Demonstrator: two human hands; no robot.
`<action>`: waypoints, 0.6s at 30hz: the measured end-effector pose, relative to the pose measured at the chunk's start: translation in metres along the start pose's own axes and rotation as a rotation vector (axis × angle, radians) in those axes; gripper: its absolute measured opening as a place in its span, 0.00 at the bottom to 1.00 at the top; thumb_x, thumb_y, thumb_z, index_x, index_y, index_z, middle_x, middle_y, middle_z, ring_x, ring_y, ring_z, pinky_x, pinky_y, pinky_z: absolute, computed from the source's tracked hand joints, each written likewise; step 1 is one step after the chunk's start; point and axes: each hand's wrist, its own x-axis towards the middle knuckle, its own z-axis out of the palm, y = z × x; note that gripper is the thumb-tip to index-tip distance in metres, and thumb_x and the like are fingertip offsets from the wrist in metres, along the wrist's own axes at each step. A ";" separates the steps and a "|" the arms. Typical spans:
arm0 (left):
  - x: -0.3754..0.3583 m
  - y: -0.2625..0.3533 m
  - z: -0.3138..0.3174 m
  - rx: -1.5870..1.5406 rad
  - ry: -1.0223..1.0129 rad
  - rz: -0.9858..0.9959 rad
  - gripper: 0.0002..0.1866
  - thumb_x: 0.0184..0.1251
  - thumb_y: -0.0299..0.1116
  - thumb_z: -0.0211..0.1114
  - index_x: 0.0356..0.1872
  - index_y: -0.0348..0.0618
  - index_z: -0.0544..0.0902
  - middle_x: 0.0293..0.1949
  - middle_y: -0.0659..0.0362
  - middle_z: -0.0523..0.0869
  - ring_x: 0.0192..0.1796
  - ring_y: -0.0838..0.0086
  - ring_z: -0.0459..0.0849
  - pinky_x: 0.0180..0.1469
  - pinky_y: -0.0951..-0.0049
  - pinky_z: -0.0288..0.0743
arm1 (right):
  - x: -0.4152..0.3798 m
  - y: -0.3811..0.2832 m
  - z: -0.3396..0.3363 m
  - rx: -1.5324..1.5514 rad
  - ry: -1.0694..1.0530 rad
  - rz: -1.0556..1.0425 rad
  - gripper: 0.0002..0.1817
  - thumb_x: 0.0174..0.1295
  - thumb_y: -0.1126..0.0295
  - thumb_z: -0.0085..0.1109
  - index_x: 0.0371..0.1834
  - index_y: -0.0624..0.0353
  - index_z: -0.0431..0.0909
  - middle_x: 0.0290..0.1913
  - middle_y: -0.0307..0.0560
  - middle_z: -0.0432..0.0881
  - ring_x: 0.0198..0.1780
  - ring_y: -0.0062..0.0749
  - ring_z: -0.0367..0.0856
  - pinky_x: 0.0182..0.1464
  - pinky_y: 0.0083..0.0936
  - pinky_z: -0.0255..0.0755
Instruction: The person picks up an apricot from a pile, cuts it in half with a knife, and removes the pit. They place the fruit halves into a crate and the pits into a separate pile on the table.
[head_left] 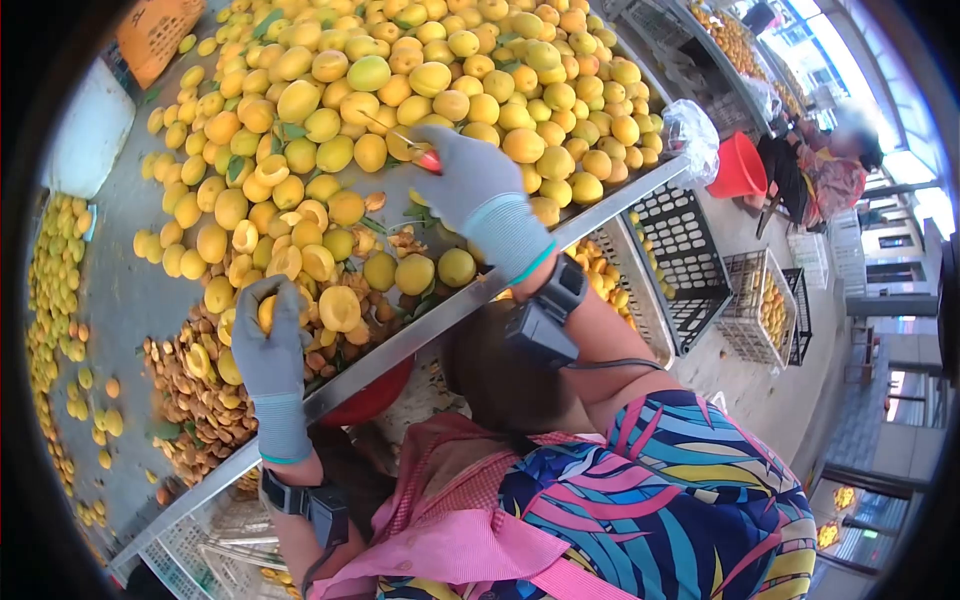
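Observation:
My right hand, in a grey glove with a light blue cuff, is closed round a small knife with a red handle. Its thin blade points up and left over the heap of yellow apricots. Lower left, my left hand, gloved the same way, has its fingers curled round an apricot. Halved apricots lie just right of my left hand. Brown pits are piled below and left of it.
The metal table's raised rim runs diagonally before me. Beyond it stand a black crate, a white crate with apricots and a red bucket. A person is at the upper right. A white container is upper left.

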 end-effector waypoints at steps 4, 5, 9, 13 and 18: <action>-0.011 0.015 -0.002 0.037 0.042 -0.012 0.09 0.67 0.33 0.60 0.42 0.39 0.77 0.31 0.60 0.83 0.20 0.81 0.77 0.21 0.83 0.68 | 0.006 0.031 -0.006 -0.319 -0.283 -0.040 0.18 0.55 0.56 0.58 0.46 0.51 0.76 0.39 0.49 0.83 0.43 0.45 0.82 0.44 0.40 0.75; -0.012 0.006 -0.005 0.028 0.015 0.087 0.09 0.66 0.33 0.59 0.43 0.40 0.77 0.29 0.60 0.82 0.20 0.79 0.79 0.22 0.81 0.70 | 0.008 0.037 -0.002 -0.381 -0.356 -0.087 0.17 0.56 0.56 0.57 0.45 0.51 0.76 0.38 0.48 0.83 0.44 0.45 0.82 0.44 0.39 0.75; -0.021 0.000 -0.006 0.160 -0.023 0.031 0.09 0.65 0.32 0.61 0.44 0.41 0.77 0.26 0.60 0.79 0.22 0.79 0.79 0.25 0.79 0.72 | 0.013 0.041 0.003 -0.477 -0.327 -0.033 0.14 0.57 0.57 0.56 0.41 0.52 0.77 0.39 0.48 0.83 0.43 0.45 0.82 0.44 0.39 0.75; -0.027 -0.007 -0.021 0.267 -0.064 0.109 0.12 0.65 0.29 0.60 0.48 0.41 0.77 0.31 0.60 0.81 0.31 0.83 0.78 0.29 0.80 0.74 | 0.013 0.051 0.002 -0.461 -0.263 0.062 0.13 0.56 0.57 0.57 0.39 0.53 0.78 0.38 0.50 0.83 0.42 0.46 0.82 0.44 0.39 0.76; -0.034 -0.015 -0.038 0.088 -0.080 0.025 0.19 0.66 0.27 0.58 0.59 0.43 0.74 0.49 0.59 0.80 0.41 0.83 0.79 0.34 0.83 0.79 | 0.001 0.058 -0.023 -0.106 -0.053 0.057 0.14 0.56 0.62 0.60 0.40 0.60 0.78 0.26 0.46 0.82 0.23 0.30 0.81 0.29 0.26 0.74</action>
